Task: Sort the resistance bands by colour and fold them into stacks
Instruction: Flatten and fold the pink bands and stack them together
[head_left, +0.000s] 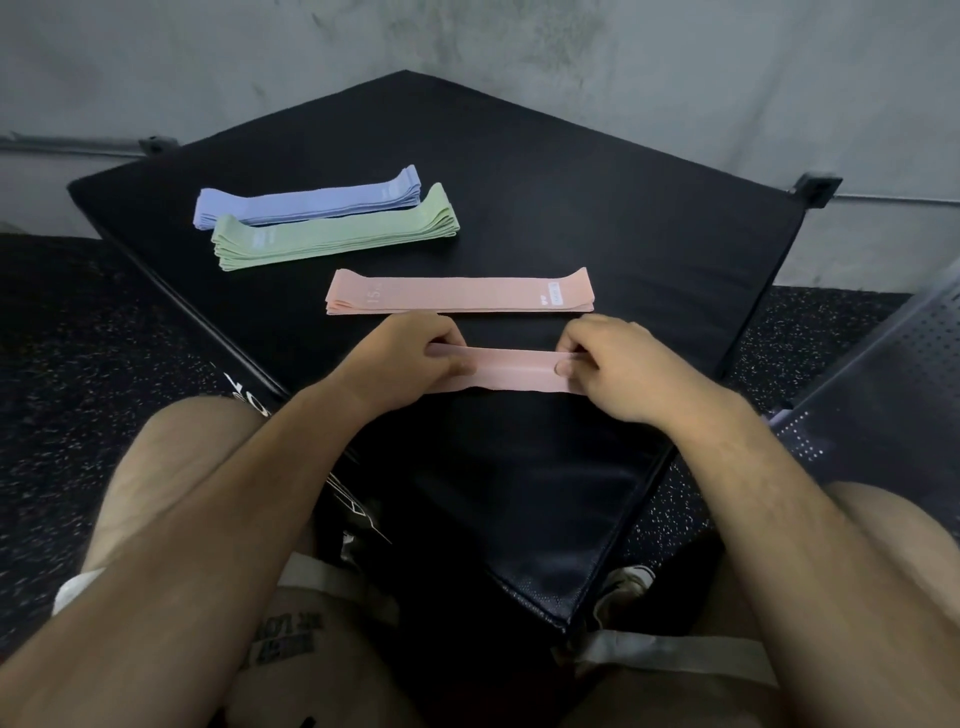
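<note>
A pink resistance band (511, 370) is stretched flat between my hands just above the black padded box (597, 218). My left hand (410, 356) pinches its left end and my right hand (608, 364) pinches its right end. Beyond them lies a flat pink stack (460, 292) with a white "15" printed on it. Further back left sits a green stack (332, 228), and a purple stack (306, 200) lies just behind it, touching.
The padded box stands in a corner of grey walls on speckled black rubber floor (78, 364). A perforated dark panel (883, 374) leans at the right. My knees flank the box's near corner. Bare black padding (649, 249) spreads right of the stacks.
</note>
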